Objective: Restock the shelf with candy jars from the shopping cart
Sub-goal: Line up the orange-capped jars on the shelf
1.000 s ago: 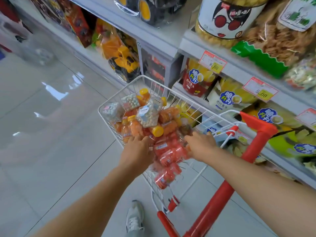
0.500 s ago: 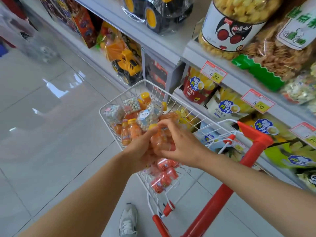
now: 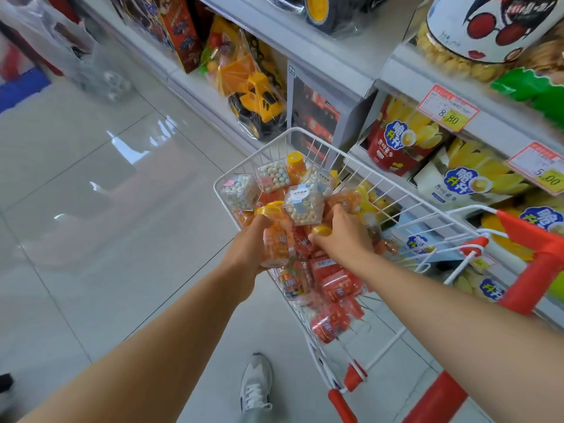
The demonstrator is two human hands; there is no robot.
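A small white wire shopping cart [image 3: 396,203] with red handle parts holds several candy jars: orange jars with yellow lids, red ones and clear cubes [image 3: 271,175] of pastel balls. My left hand [image 3: 247,248] grips an upright orange candy jar [image 3: 276,239] with a yellow lid, at the cart's left side. My right hand [image 3: 345,236] reaches into the heap and curls round another jar; its yellow lid [image 3: 320,230] shows under my thumb. A clear cube with a white label [image 3: 303,204] lies just beyond both hands.
The shelf [image 3: 433,87] runs along the right, with snack bags, price tags [image 3: 447,108] and a big popcorn tub [image 3: 476,35]. Boxed toys and a yellow toy truck [image 3: 259,102] stand further along. Grey tiled floor [image 3: 91,178] spreads left. My shoe [image 3: 254,383] is below the cart.
Both hands went from the near end of the heap deeper into the cart. My left hand has taken hold of an orange jar; my right hand has moved right onto another.
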